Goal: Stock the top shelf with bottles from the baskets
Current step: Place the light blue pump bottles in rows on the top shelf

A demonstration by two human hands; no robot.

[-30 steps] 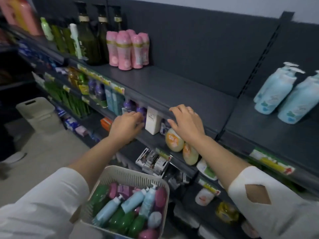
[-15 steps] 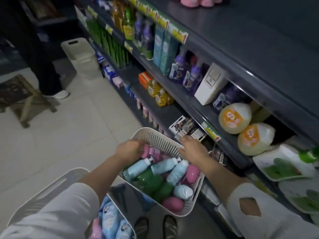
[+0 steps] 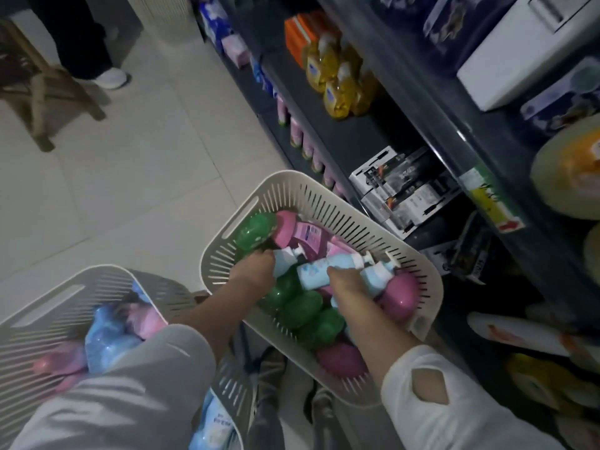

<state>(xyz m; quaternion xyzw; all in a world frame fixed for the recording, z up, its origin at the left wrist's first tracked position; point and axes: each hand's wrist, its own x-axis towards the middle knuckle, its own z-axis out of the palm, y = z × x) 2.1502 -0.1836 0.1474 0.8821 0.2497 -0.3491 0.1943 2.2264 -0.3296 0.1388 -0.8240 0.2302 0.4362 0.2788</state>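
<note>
Both grips down inside cream slotted plastic basket, just beside dark metal shelving. Left grip curled round base end of first pale blue plastic pump bottle. Right grip wrapped round middle of second pale blue plastic pump bottle. Both bottles lie on sides atop round green plastic bottles and pink plastic bottles. Grey slotted plastic basket at lower left holds blue and pink packs.
</note>
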